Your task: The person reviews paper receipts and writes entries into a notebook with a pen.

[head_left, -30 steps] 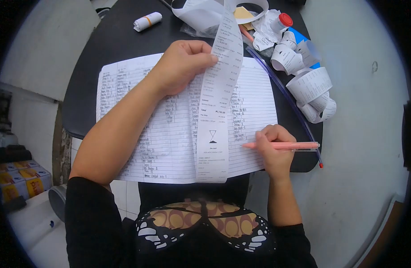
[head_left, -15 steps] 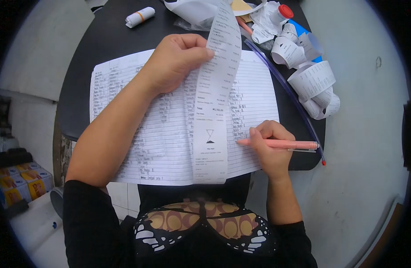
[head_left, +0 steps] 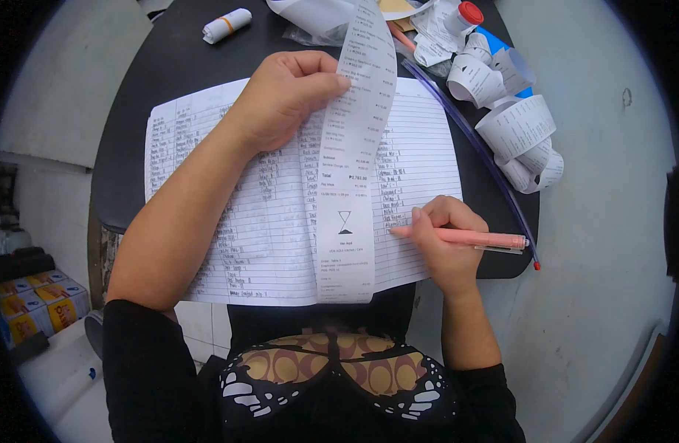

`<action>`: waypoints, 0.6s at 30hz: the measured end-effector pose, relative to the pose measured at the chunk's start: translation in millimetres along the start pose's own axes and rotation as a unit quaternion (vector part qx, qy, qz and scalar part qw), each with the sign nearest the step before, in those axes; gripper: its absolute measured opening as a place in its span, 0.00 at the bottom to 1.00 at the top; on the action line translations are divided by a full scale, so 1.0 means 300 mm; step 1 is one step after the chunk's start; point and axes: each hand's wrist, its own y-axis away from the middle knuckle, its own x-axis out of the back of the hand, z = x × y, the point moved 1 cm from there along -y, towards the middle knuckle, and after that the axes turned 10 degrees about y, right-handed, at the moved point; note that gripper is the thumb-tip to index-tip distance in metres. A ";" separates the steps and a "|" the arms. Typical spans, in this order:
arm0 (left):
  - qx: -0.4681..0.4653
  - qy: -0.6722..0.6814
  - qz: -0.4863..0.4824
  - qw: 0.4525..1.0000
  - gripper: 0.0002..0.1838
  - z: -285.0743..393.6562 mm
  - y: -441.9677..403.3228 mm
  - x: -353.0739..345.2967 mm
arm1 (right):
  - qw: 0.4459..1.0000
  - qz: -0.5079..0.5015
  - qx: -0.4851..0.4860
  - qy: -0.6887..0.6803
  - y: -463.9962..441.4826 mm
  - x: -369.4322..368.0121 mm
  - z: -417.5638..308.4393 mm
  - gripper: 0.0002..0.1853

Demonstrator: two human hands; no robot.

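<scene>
Yellow-and-white boxes (head_left: pixel 40 306) sit low at far left, below the black worktop (head_left: pixel 129 148), where a banded paper roll (head_left: pixel 226 26) lies near the far side. An open notebook (head_left: pixel 207 184), its left page dense with handwriting, spreads across the near side, its lower edge reaching past the worktop toward the person's lap. The left hand (head_left: pixel 291 96) pinches the left edge of a long printed receipt (head_left: pixel 345 221) between thumb and fingers; the strip runs down over the notebook to its lower edge. At right, the fingers of the right hand (head_left: pixel 450 244) close around a pink pen (head_left: pixel 487 238), its tip at the right page just below the last visible entry, leaving ruled lines for more writing. A purple strip (head_left: pixel 476 144) with a red tip slants close beside the notebook, the pen's back end near it. Beyond, curled slips (head_left: pixel 516 133) and a red-capped container (head_left: pixel 469 15) crowd the right edge, so the left side offers more room to shift the book.
</scene>
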 end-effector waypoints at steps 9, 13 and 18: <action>-0.018 -0.019 -0.017 1.000 0.04 -0.010 -0.005 0.013 | 1.000 -0.007 0.010 0.008 0.000 0.013 0.006 0.13; -0.010 -0.006 -0.013 1.000 0.04 -0.002 -0.001 0.007 | 0.999 0.008 -0.022 -0.028 -0.001 0.007 -0.015 0.13; -0.012 -0.007 -0.015 1.000 0.04 -0.008 -0.005 0.014 | 1.000 -0.006 -0.008 -0.009 0.003 0.006 0.012 0.14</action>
